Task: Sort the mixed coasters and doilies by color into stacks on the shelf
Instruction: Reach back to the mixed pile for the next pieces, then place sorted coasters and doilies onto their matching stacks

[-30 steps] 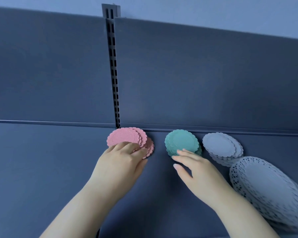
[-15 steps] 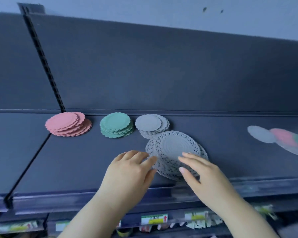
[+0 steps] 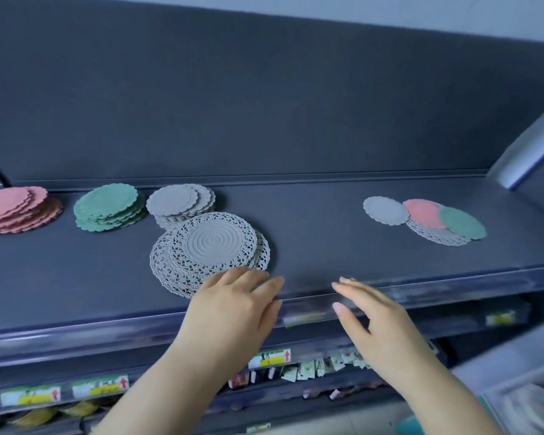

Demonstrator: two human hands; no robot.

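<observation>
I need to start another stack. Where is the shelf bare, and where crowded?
Widest bare patch: the middle, between the lace doily stack and the mixed pile on the right. Also bare: the front left, before the pink stack and green stack. Crowded: back left, where the grey stack meets the doilies.

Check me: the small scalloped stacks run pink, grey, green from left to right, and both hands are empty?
Wrong order: the head view shows pink scalloped coaster stack, green scalloped coaster stack, then grey scalloped coaster stack. Left hand and right hand are empty.
</observation>
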